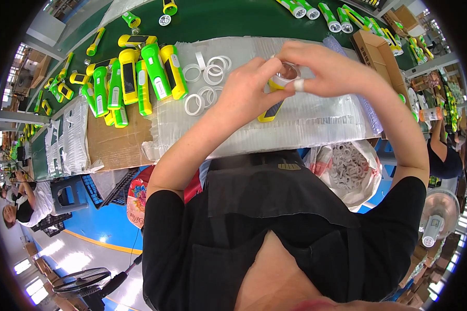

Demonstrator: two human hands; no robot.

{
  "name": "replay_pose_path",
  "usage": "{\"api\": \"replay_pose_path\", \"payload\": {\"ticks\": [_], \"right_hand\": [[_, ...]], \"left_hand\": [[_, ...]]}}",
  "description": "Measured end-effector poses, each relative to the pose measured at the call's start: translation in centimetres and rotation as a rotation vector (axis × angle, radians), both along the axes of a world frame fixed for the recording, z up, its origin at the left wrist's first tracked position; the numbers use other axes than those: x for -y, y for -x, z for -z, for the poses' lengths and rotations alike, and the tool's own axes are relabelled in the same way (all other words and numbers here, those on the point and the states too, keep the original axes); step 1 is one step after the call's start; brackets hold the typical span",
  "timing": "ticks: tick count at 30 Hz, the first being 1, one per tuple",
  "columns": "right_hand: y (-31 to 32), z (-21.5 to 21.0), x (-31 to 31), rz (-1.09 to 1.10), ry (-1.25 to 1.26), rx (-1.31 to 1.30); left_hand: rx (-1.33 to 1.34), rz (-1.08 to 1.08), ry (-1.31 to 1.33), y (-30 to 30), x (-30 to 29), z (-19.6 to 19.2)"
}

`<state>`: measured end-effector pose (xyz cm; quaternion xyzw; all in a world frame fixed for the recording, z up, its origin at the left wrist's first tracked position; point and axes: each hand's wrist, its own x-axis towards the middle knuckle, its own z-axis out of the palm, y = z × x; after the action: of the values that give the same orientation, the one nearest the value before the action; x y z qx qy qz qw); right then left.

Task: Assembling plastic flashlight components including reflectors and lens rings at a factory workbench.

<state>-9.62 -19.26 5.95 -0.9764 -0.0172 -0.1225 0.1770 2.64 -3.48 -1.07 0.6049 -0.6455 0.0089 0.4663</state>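
Between my hands is a yellow flashlight (269,114), its wide head turned up toward me and its body pointing down to the work surface. A white ring (281,81) sits at the rim of the head, partly covered by my fingers. My left hand (250,85) is closed around the near left side of the head. From the right, my right hand (321,70) curls over the far side, thumb pressed at the rim; one of its digits wears a white band. Several loose white rings (194,104) lie left of my left hand.
Green and yellow flashlights (155,71) are heaped at the left, with others (333,18) along the far edge. A cardboard box (376,54) and rolled bubble wrap (368,106) border the right side. Below the table edge, a sack (350,168) holds many white rings. Other people work at both sides.
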Motion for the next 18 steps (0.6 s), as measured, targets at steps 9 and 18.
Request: {"api": "replay_pose_path", "payload": {"ticks": [9,18], "right_hand": [[0.3,0.4,-0.7,-0.017,-0.067,0.052],[4.6,-6.4,-3.7,0.09,-0.385,0.18]], "left_hand": [[-0.043,0.022,0.052,0.0,0.3,-0.1],[-0.406,0.579,-0.349,-1.6,-2.9,-3.5]]}}
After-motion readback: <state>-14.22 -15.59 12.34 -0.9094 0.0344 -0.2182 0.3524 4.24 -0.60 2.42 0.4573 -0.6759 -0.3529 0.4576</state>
